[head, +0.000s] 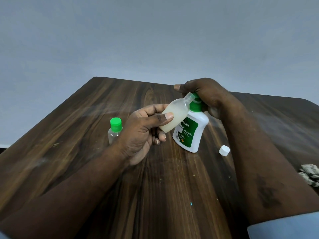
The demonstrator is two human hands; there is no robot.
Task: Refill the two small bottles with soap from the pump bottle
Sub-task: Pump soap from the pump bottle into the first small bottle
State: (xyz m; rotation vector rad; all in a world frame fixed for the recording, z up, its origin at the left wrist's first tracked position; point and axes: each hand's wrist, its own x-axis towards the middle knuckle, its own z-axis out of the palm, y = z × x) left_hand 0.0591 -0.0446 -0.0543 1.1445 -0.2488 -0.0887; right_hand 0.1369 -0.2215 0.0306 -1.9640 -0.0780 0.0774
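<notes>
Gripping a tilted, uncapped small bottle in the left hand, neck at the top of the pump bottle. Clasping the pump head with the right hand.

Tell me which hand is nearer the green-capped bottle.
Left. The left hand sits right beside the green-capped bottle; the right hand is farther away, atop the pump bottle.

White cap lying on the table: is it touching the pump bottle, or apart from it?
Apart. The head view shows a strip of bare table between the white cap and the pump bottle.
</notes>
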